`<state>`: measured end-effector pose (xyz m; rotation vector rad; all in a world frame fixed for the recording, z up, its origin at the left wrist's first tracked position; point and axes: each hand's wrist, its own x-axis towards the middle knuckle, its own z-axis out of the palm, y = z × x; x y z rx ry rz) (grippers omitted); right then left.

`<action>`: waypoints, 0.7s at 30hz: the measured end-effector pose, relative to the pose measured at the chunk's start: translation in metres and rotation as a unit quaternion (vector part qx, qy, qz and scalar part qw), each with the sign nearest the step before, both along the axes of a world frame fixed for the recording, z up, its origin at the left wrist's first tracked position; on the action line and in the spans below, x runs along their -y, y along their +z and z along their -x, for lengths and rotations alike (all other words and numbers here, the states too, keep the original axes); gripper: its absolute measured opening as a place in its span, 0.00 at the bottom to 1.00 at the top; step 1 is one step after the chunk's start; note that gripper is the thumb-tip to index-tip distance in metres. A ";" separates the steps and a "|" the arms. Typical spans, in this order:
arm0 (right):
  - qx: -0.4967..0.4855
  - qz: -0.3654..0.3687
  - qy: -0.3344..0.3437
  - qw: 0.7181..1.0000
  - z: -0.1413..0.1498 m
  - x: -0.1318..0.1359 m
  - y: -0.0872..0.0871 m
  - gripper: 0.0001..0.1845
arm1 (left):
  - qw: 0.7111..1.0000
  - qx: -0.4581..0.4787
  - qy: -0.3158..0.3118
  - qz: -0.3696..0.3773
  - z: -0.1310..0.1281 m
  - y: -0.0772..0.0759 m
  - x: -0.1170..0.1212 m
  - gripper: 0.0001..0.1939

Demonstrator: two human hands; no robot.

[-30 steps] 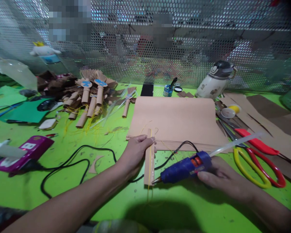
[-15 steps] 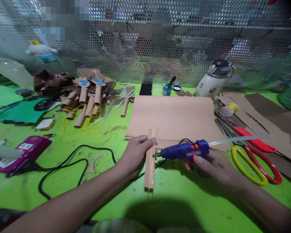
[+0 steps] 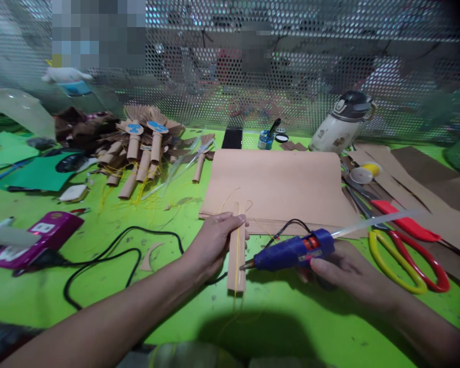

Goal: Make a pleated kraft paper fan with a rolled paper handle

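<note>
My left hand (image 3: 216,240) pinches the upper part of a narrow brown paper strip (image 3: 233,280), thumb on top. Along the strip runs a thin yellow string (image 3: 236,260), its ends trailing past both ends of the paper. A shiny line of glue shows beside the string. My right hand (image 3: 337,266) is wrapped round a blue hot glue gun (image 3: 283,254), with a clear glue stick (image 3: 375,224) sticking out of its back. The gun's metal nozzle is at the strip's right edge, below my left fingers. Beyond the strip lies a stack of brown paper sheets (image 3: 276,179).
Large scissors (image 3: 400,260) with red and yellow handles lie at the right. A purple power strip (image 3: 42,237) and black cord (image 3: 138,230) are at the left. Paper-tube figures (image 3: 141,148) are piled behind. A bottle (image 3: 341,125) and an ink jar (image 3: 266,140) stand further back.
The glue gun's nozzle went from the strip's lower end up to near my left fingers, then partway back down. My left hand keeps its hold on the strip.
</note>
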<state>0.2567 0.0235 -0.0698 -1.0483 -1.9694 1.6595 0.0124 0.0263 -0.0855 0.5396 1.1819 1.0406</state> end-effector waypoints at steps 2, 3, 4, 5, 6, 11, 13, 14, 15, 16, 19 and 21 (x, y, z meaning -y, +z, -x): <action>0.008 -0.004 0.003 1.000 0.000 0.000 0.001 0.24 | 1.000 -0.004 -0.001 0.005 0.001 0.000 0.000 0.08; 0.012 -0.004 0.004 1.000 0.000 0.000 0.001 0.24 | 1.000 -0.007 -0.001 0.007 0.001 0.000 0.000 0.08; 0.015 -0.004 0.005 1.000 0.000 0.001 0.002 0.24 | 1.000 -0.011 0.001 0.007 0.001 0.000 0.000 0.08; 0.017 -0.002 0.006 1.000 -0.001 0.001 0.002 0.24 | 1.000 -0.014 0.004 0.006 0.001 0.000 0.000 0.08; 0.019 -0.002 0.008 1.000 -0.001 0.001 0.002 0.24 | 1.000 -0.018 0.006 0.004 0.001 0.001 0.000 0.08; 0.015 -0.006 0.010 1.000 -0.003 0.004 0.001 0.24 | 0.999 -0.035 0.006 0.001 0.000 0.002 -0.001 0.08; 0.012 -0.010 0.009 1.000 -0.004 0.004 0.001 0.23 | 0.999 -0.037 0.007 0.001 0.000 0.002 -0.001 0.08; 0.011 -0.011 0.008 1.000 -0.004 0.004 0.001 0.23 | 0.999 -0.037 0.007 0.002 0.000 0.003 -0.001 0.08; 0.010 -0.012 0.007 1.000 -0.004 0.004 0.001 0.23 | 0.999 -0.037 0.008 0.004 0.000 0.003 -0.001 0.08; 0.006 -0.013 0.007 1.000 -0.004 0.004 0.001 0.23 | 0.999 -0.035 0.009 0.005 0.000 0.003 -0.001 0.08; -0.013 -0.018 0.016 1.000 -0.004 0.004 0.001 0.21 | 0.999 -0.032 0.015 0.009 0.001 0.004 -0.001 0.08; -0.025 -0.016 0.026 0.999 -0.004 0.003 0.001 0.20 | 0.999 -0.030 0.020 0.005 0.002 0.004 -0.002 0.07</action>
